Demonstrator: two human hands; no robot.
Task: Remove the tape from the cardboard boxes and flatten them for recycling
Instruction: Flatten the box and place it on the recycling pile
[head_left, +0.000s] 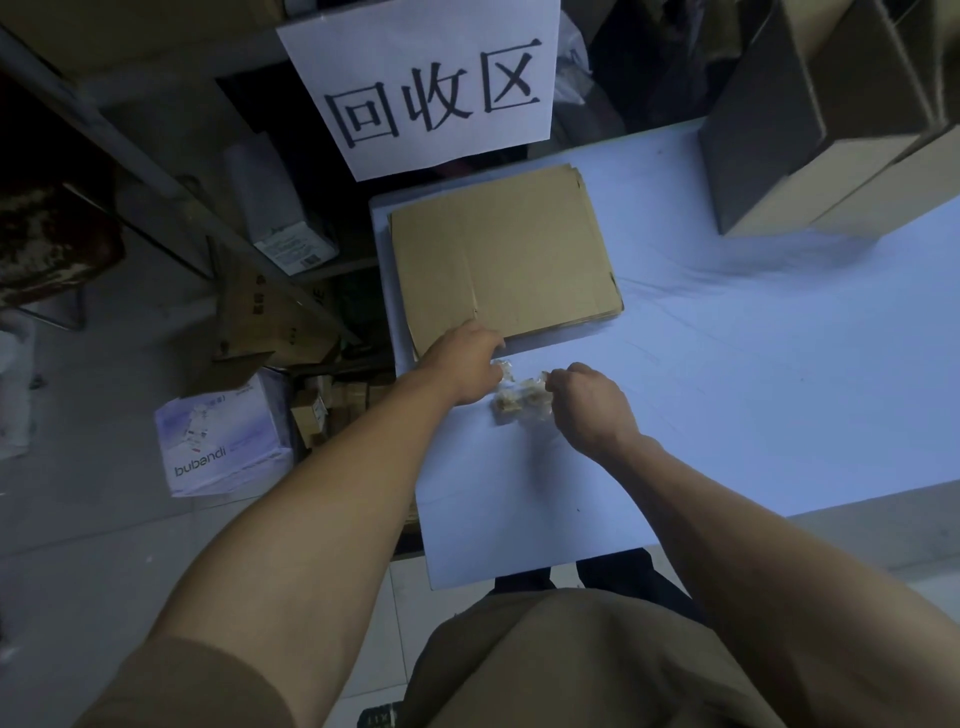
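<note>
Both hands (524, 387) pinch tape wad (519, 397) — near table's (727, 364) left edge.

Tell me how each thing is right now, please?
flattened cardboard: lying flat, stacked on the table.
tape wad: crumpled, held between both hands.
left hand: pinching the wad.
right hand: pinching the wad.
upright boxes: not flattened yet.
paper sign: hanging.

Both bare forearms reach forward from short sleeves, converging toward the middle. Left hand (464, 365) back-up, fingers curled under at the tips, hidden. Right hand (589, 402) just right of it, knuckles up, fingers curled in a pinch.
</note>
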